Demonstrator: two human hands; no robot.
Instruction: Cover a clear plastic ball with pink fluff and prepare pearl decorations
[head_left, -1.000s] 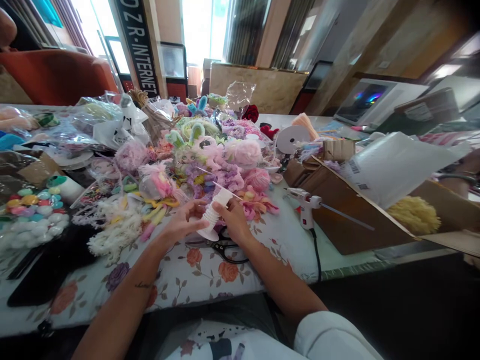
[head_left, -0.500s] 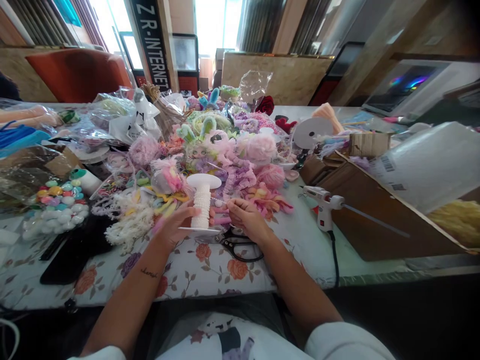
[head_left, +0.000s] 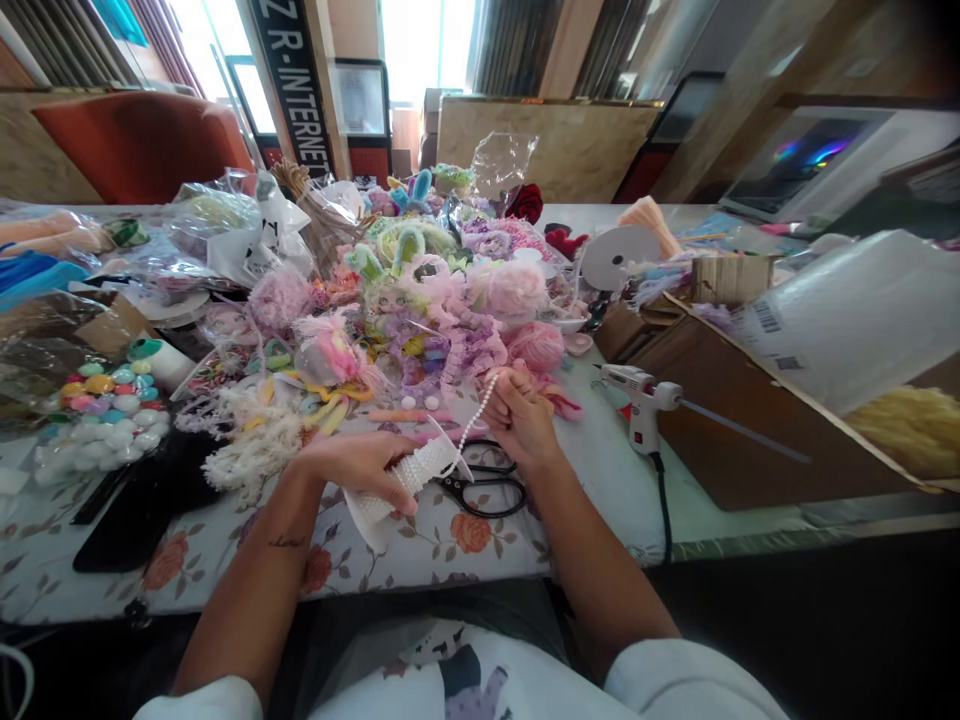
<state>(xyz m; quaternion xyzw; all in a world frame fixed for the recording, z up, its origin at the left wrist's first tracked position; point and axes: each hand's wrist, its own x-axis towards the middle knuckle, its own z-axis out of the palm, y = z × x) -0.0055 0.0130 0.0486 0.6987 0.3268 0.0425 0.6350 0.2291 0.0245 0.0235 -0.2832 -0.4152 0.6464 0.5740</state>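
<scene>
My left hand [head_left: 365, 468] is wrapped round a white spool [head_left: 416, 476] of pearl-like beads, which tilts over the flowered cloth. A loose length of the bead string [head_left: 474, 412] runs up from the spool's right end to my right hand [head_left: 517, 415], whose fingers are closed on it. Black-handled scissors [head_left: 491, 497] lie on the cloth between my hands, just right of the spool. Behind my hands, pink and purple ruffled trim [head_left: 469, 350] lies beside a doll [head_left: 386, 300] with green ears.
A white glue gun [head_left: 641, 400] with its cord stands at the right, by a cardboard box [head_left: 720, 410]. To the left are a dark phone [head_left: 135, 530], bagged pompoms [head_left: 112, 430] and cream yarn [head_left: 251, 440]. Yarn and plastic bags pile up across the back.
The spool has gone from upright to tilted and sits lower. My right hand has moved right and slightly up, drawing out a length of bead string. The view has shifted slightly.
</scene>
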